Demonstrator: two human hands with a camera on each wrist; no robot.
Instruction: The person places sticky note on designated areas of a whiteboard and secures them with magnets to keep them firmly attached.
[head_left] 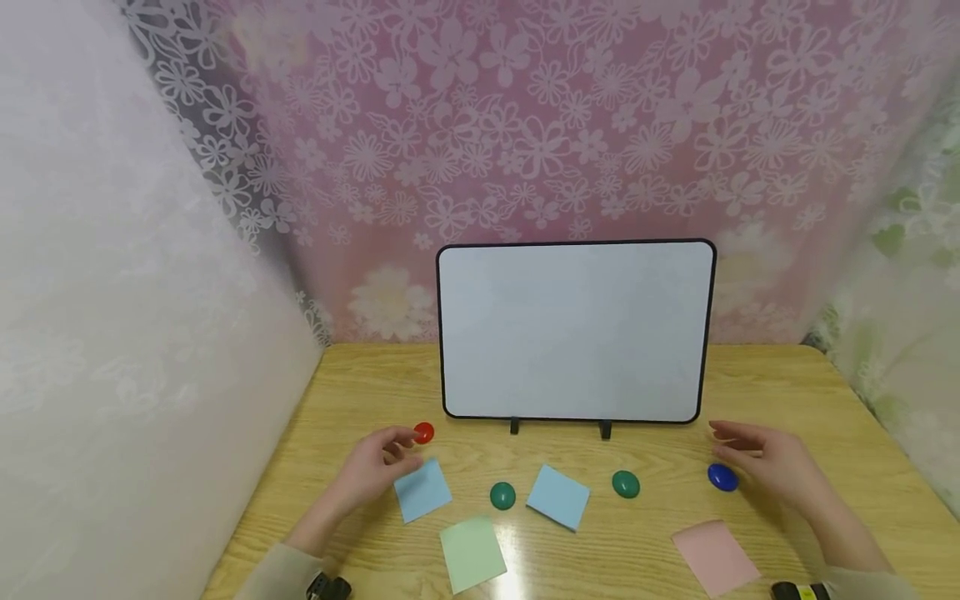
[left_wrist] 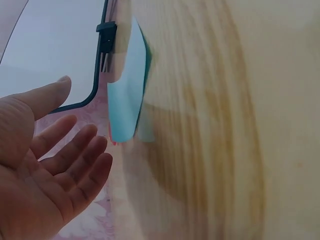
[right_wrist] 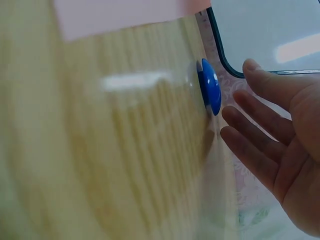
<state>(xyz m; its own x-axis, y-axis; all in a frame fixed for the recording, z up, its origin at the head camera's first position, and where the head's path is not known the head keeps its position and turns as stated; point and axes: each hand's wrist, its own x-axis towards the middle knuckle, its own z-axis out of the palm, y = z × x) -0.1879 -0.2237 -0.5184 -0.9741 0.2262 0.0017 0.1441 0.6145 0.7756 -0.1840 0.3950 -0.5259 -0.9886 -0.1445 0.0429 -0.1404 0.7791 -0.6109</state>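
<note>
My left hand (head_left: 378,463) hovers over the table's left side, holding nothing, fingers loosely bent. It is nearest to a red round magnet (head_left: 424,432) and a blue sticky note (head_left: 423,492); in the left wrist view a blue note (left_wrist: 128,90) stands out past the fingers. On the right side my right hand (head_left: 780,467) is held with relaxed, parted fingers and nothing in them. Close beside it lies a blue round magnet (head_left: 723,477), seen edge-on in the right wrist view (right_wrist: 210,87). Behind both hands a white board (head_left: 573,333) with a black frame stands upright.
Between the hands lie two green magnets, one left (head_left: 502,496) and one right (head_left: 626,484), around a second blue note (head_left: 558,498). Nearer the front are a green note (head_left: 473,554) and a pink note (head_left: 716,558). Small black feet (head_left: 605,429) support the board.
</note>
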